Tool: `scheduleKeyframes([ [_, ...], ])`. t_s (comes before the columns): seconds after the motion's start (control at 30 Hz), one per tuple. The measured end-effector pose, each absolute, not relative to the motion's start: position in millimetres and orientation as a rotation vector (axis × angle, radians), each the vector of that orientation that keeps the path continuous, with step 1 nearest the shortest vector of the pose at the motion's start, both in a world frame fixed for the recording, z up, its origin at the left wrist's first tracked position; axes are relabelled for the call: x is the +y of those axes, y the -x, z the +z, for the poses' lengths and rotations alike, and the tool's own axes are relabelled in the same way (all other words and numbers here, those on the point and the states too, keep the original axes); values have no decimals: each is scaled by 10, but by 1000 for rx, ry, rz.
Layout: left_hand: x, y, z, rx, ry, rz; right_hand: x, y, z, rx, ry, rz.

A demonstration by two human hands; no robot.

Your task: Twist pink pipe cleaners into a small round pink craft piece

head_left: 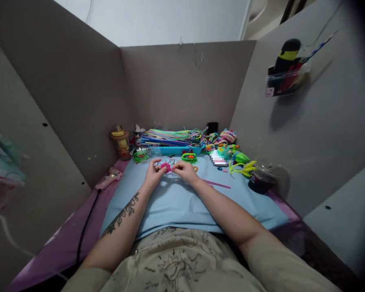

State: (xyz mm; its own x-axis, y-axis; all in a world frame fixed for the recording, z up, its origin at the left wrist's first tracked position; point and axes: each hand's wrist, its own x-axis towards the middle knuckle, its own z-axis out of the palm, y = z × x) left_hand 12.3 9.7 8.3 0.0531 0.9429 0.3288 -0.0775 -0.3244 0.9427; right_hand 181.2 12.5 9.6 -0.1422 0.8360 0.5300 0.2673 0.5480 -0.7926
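Note:
Between my two hands, above the light blue cloth (170,198), is a small bright pink fuzzy piece (165,166) that looks like bent pipe cleaner. My left hand (155,172) pinches it from the left with thumb and fingers. From the other side my right hand (184,170) has its fingertips closed on the piece's right end. Loose magenta pipe cleaners (217,184) lie on the cloth beside my right forearm. Just behind the hands sits a green pipe-cleaner shape (189,157) with orange parts.
A blue tray (182,151) heaped with colourful pipe cleaners stands at the back. At left are a pink glue gun (110,178) and a lidded cup (121,142). Yellow pipe cleaners (245,168) and a dark jar (260,181) are at right. Grey panels (185,85) enclose the table.

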Motion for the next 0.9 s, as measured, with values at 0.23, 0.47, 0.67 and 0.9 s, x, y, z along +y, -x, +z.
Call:
scheduleKeyframes([
  [0.23, 166, -87, 14, 1062, -1493, 1418, 173, -1799, 37, -1686, 1006, 707],
  [0.47, 151, -63, -18, 1294, -1736, 1478, 220, -1801, -16, -1645, 1073, 765],
  [0.67, 43, -92, 63, 1263, -2404, 1515, 179, -1772, 7, -1717, 1042, 640],
  [0.9, 38, -110, 50, 1267, -2620, 1385, 167, -1748, -3, -1826, 1023, 540],
])
